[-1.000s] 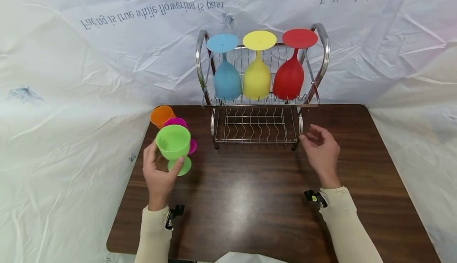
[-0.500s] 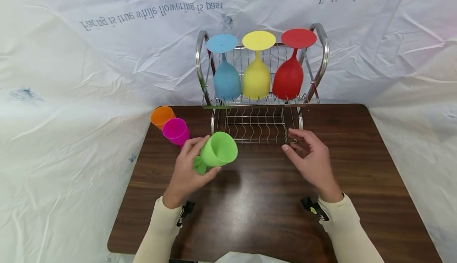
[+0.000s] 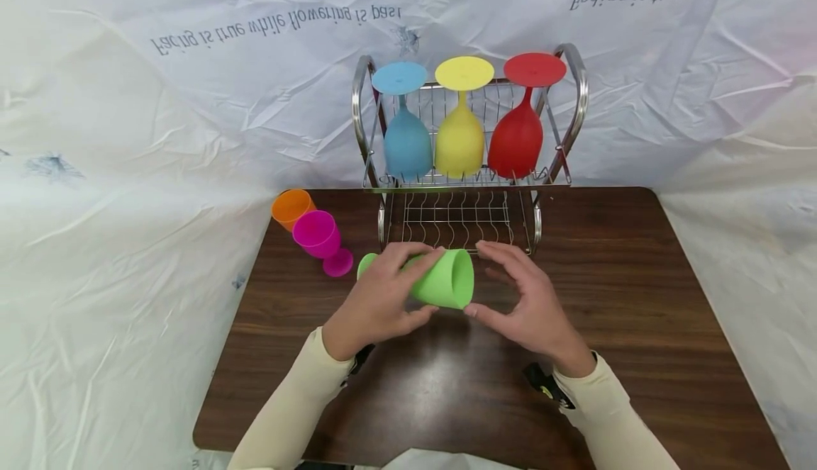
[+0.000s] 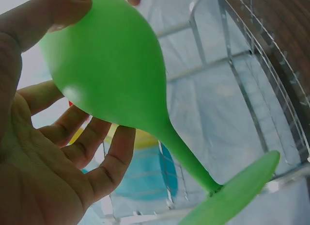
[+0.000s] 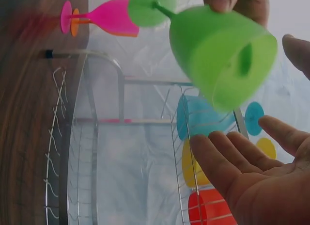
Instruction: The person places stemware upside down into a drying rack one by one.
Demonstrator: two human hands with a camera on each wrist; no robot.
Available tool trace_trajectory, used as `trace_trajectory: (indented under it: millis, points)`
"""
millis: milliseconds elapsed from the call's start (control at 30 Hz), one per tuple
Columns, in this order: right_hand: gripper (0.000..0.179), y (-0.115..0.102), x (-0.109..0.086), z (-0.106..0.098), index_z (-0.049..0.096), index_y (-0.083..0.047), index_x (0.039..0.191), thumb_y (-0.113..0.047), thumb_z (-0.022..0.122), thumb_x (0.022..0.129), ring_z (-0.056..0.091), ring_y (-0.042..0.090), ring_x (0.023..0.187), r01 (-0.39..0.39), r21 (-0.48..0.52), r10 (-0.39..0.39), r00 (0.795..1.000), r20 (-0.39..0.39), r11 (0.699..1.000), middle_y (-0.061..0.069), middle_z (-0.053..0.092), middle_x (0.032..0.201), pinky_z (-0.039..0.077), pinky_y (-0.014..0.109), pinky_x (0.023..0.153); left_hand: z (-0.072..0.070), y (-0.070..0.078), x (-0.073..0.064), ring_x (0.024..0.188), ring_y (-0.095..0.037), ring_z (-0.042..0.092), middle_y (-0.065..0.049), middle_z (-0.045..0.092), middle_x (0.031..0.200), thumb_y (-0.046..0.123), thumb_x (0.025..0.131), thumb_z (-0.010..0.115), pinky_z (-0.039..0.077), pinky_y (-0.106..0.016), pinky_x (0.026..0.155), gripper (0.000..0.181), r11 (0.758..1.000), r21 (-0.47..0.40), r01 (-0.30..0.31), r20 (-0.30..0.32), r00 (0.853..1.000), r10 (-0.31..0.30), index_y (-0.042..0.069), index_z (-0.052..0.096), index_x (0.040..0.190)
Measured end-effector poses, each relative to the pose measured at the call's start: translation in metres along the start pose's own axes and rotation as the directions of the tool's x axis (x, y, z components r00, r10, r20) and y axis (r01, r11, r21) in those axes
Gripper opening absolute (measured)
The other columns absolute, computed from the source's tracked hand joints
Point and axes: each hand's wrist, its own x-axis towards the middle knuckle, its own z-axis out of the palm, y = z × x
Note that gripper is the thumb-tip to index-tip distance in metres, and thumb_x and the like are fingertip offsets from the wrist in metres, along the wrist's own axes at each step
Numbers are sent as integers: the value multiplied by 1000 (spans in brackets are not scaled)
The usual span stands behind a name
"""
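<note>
Green goblet (image 3: 439, 283) has moved rightward; left hand (image 3: 378, 296) grips it; right hand (image 3: 532, 307) spread just beside it

Head camera's up high, looking forward and steeply down over the tabletop (image 3: 434, 406), rack (image 3: 469, 188) towards one o'clock. Left wrist's right in close, rolled well over, facing the rack past the green goblet (image 4: 109, 65) at eleven. Right wrist's near too, turned sideways: tabletop at nine, green goblet at two. Both wrist views share goblet and rack.
</note>
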Motion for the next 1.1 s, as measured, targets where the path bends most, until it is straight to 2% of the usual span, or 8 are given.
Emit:
trace_trajectory:
  millis: [167, 300, 633, 767, 867, 933, 1000, 1100]
  points:
    - [91, -2, 0, 5, 54, -19, 154, -18, 97, 74, 58, 24, 136, -16, -99, 17, 1000, 12, 995, 1, 57, 150, 51, 21, 110, 2, 7, 10, 127, -27, 58, -9, 59, 142, 31, 76, 93, 56, -41, 104, 87, 997, 55, -51, 40, 998, 49, 12, 56, 153]
    - [87, -2, -1, 7, 57, -17, 151, -23, 97, 74, 56, 19, 136, -36, -158, 36, 999, 2, 987, -1, 59, 148, 48, 27, 112, 4, 9, 12, 128, -28, 58, -10, 59, 142, 30, 76, 93, 56, -43, 105, 88, 994, 90, -62, 41, 997, 59, 13, 55, 153]
    - [83, -3, 2, 7, 59, -13, 147, -15, 98, 73, 61, 21, 129, -24, -99, 23, 1000, -18, 995, 4, 60, 144, 56, 20, 103, 8, 9, 12, 132, -28, 58, -10, 58, 146, 29, 76, 95, 55, -44, 108, 89, 990, 118, -73, 2, 997, 73, 12, 54, 154]
    - [83, -1, 3, 9, 59, -14, 146, -9, 97, 73, 61, 21, 128, -46, -35, 45, 998, -34, 998, 4, 60, 142, 60, 34, 100, 11, 10, 9, 137, -30, 54, -12, 54, 150, 30, 77, 95, 50, -45, 115, 93, 997, 69, -40, -40, 998, 43, 9, 51, 156]
    - [84, 2, 3, 12, 57, -14, 147, -2, 95, 73, 60, 19, 130, -82, 61, 85, 995, -50, 995, 5, 59, 142, 60, 38, 98, 12, 12, 2, 140, -29, 51, -13, 50, 153, 28, 81, 93, 52, -43, 113, 91, 997, -64, 34, -94, 995, -40, 8, 48, 157]
    - [84, 4, 3, 13, 56, -11, 148, 3, 93, 74, 58, 18, 132, -101, 140, 111, 992, -66, 985, 6, 58, 143, 60, 37, 99, 13, 15, -2, 141, -28, 51, -13, 49, 154, 26, 84, 91, 55, -43, 109, 88, 976, -195, 100, -145, 981, -129, 8, 48, 158]
    - [82, 6, 3, 15, 55, -7, 148, 9, 90, 75, 58, 18, 133, -104, 210, 125, 988, -90, 972, 9, 57, 143, 59, 34, 99, 15, 18, -7, 139, -26, 53, -11, 50, 154, 23, 85, 89, 57, -43, 106, 84, 931, -328, 161, -203, 950, -236, 10, 49, 158]
    - [79, 7, 4, 16, 52, 2, 149, 16, 84, 77, 59, 19, 132, -82, 317, 128, 984, -126, 945, 12, 57, 143, 59, 30, 102, 17, 25, -12, 136, -25, 58, -9, 55, 150, 19, 88, 85, 55, -45, 110, 74, 818, -536, 208, -258, 882, -394, 14, 53, 155]
